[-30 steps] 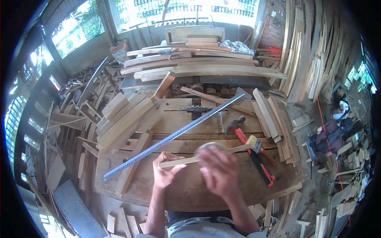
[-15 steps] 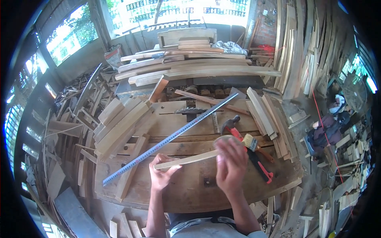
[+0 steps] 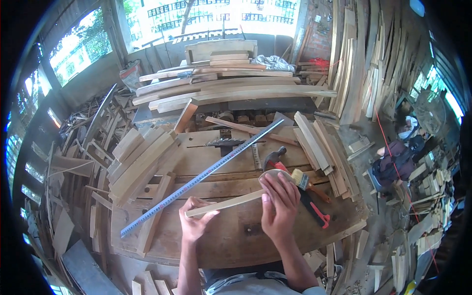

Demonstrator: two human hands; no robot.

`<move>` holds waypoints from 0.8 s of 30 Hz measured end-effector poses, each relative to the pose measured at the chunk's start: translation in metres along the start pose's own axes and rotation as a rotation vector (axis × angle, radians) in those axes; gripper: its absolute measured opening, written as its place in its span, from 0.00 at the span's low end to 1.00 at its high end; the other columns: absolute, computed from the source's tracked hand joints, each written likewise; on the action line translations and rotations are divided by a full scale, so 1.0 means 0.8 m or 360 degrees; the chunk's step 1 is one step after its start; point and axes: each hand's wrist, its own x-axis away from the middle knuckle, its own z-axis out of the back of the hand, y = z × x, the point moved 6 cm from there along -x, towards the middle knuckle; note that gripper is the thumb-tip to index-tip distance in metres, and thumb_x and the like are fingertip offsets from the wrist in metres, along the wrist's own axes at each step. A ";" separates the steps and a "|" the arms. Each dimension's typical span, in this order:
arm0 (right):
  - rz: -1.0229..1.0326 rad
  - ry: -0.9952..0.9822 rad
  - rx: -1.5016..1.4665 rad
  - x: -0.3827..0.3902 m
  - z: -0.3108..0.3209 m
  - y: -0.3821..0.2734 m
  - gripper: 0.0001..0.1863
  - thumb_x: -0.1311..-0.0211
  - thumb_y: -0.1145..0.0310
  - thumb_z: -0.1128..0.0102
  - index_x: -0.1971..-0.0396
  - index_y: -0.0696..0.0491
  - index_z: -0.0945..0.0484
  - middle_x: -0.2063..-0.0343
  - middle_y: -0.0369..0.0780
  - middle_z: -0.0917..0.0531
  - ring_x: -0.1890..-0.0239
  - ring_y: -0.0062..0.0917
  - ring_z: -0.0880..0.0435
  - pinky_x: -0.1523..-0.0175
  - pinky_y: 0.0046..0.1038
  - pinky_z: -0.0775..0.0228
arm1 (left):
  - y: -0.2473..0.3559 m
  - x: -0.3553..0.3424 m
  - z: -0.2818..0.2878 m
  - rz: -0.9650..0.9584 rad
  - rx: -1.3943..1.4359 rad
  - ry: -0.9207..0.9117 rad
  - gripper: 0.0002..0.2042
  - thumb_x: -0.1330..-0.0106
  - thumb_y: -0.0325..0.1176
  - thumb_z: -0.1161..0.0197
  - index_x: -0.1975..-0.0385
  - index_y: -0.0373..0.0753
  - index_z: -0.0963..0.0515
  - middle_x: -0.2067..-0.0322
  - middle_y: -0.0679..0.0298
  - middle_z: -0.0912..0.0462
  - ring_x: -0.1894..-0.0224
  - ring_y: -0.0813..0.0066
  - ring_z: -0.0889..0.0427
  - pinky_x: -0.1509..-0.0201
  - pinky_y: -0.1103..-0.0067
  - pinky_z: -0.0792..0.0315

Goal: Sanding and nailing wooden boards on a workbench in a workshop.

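Observation:
A narrow wooden strip (image 3: 226, 203) is held at a slant over the bench, its right end higher. My left hand (image 3: 194, 219) pinches its left end between thumb and fingers. At the other end my right hand (image 3: 280, 201) is closed, fingers bent over the strip. A rounded pale edge shows behind those fingers; whether it belongs to the strip I cannot tell. Just beyond the right hand lie a claw hammer (image 3: 274, 158) with a red and black handle and a paintbrush (image 3: 301, 178) with pale bristles. A long steel ruler (image 3: 196, 179) crosses the bench diagonally.
A toothed circular saw blade (image 3: 223, 142) pokes up through the wooden bench top (image 3: 221, 246). Stacked boards lie at the left (image 3: 142, 164) and right (image 3: 319, 147), with long planks (image 3: 236, 93) behind. At the far right a person (image 3: 393, 160) crouches among scrap wood.
The whole view has shifted slightly, so the bench sits a little further left and lower. My right hand's fingers, blurred before, now show sharply on the strip. Both hands keep hold of it.

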 end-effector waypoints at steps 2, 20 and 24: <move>0.0097 -0.0101 -0.0226 0.008 -0.014 -0.027 0.21 0.27 0.66 0.36 0.37 0.49 0.14 0.32 0.36 0.18 0.28 0.36 0.25 0.23 0.44 0.41 | 0.004 -0.003 -0.014 -0.0009 -0.0001 -0.0029 0.18 0.44 0.28 0.13 0.70 0.35 0.23 0.66 0.57 0.11 0.61 0.69 0.09 0.57 0.74 0.18; 0.0439 -0.0507 -0.0553 0.039 -0.050 -0.111 0.22 0.28 0.61 0.32 0.36 0.43 0.14 0.30 0.35 0.19 0.26 0.32 0.25 0.25 0.42 0.40 | -0.006 0.000 0.003 0.0023 0.0048 0.0003 0.20 0.41 0.36 0.18 0.72 0.39 0.29 0.72 0.68 0.19 0.67 0.83 0.25 0.63 0.78 0.27; 0.0250 -0.0299 -0.0367 0.016 -0.016 -0.044 0.22 0.25 0.66 0.38 0.34 0.46 0.16 0.32 0.35 0.18 0.26 0.35 0.26 0.23 0.43 0.40 | -0.005 -0.002 0.001 0.0019 0.0044 0.0017 0.18 0.42 0.26 0.15 0.71 0.36 0.25 0.66 0.57 0.11 0.61 0.72 0.12 0.56 0.73 0.19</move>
